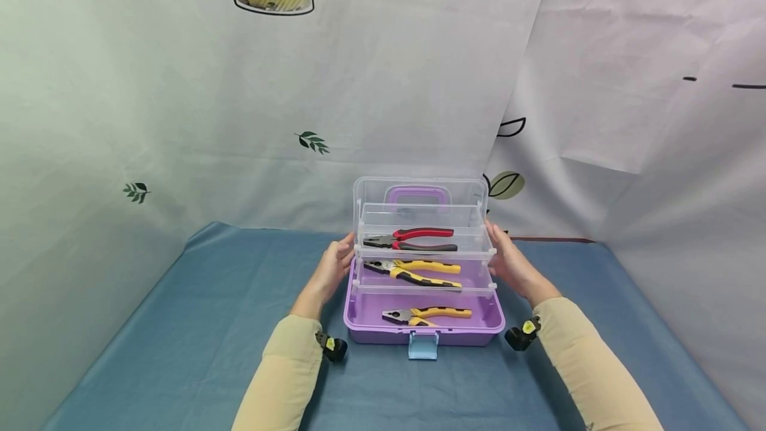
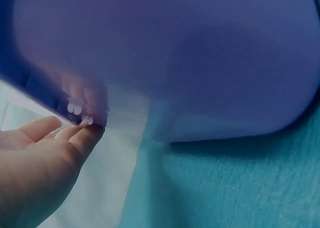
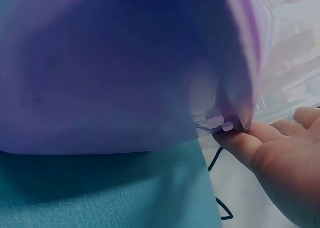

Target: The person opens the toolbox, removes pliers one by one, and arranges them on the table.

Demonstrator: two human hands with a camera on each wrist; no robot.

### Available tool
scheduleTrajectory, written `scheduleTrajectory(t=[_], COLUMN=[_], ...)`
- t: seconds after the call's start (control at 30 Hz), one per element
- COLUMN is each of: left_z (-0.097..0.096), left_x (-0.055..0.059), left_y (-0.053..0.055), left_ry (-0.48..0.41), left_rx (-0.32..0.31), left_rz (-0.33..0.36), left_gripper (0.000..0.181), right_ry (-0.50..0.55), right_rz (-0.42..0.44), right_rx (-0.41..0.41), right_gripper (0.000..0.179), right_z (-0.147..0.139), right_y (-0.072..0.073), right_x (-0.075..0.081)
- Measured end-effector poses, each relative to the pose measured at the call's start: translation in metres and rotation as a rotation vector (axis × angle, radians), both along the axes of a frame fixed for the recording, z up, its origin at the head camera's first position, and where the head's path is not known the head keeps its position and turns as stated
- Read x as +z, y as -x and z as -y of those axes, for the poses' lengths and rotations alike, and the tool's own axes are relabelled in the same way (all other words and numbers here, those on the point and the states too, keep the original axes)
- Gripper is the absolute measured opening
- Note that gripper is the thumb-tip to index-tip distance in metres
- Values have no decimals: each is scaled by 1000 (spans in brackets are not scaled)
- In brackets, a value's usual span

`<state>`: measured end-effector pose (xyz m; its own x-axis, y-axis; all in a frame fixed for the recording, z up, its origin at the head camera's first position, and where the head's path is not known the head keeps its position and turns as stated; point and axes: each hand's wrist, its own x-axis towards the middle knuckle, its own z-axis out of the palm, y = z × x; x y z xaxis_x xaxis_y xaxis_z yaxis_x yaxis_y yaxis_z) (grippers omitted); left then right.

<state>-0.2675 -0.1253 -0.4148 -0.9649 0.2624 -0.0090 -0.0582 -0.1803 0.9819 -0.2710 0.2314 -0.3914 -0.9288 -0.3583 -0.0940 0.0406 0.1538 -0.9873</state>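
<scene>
On the surface (image 1: 239, 298), I have the toolbox (image 1: 389, 336) between the left hand (image 1: 329, 271) and right hand (image 1: 517, 268), its lid (image 1: 368, 189) behind. Pliers (image 1: 439, 233) lie in the upper tray (image 1: 473, 241), more pliers (image 1: 425, 277) in the lower tray (image 1: 407, 290), others (image 1: 443, 312) foremost in the base (image 1: 365, 311).

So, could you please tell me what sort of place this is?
Probably a makeshift recording booth: pale printed sheets hang behind and beside a blue-covered table, and a black camera sits on each wrist.

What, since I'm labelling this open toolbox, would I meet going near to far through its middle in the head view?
Blue latch, nearer yellow-and-black pliers, farther yellow-and-black pliers, red-and-black pliers, purple handle.
</scene>
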Motion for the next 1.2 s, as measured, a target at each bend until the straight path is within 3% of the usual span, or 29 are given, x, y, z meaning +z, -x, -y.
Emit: scheduleTrajectory(t=[0.63, 1.2], left_z=[2, 0], left_x=[0, -1], left_y=[-13, -11], left_ry=[-3, -16], left_rx=[0, 13], left_rz=[-13, 9], left_gripper=[62, 65], right_ry=[22, 5], right_rz=[20, 47], right_rx=[11, 4], right_gripper=[68, 72], right_z=[1, 1], right_y=[-12, -8], right_x=[0, 0])
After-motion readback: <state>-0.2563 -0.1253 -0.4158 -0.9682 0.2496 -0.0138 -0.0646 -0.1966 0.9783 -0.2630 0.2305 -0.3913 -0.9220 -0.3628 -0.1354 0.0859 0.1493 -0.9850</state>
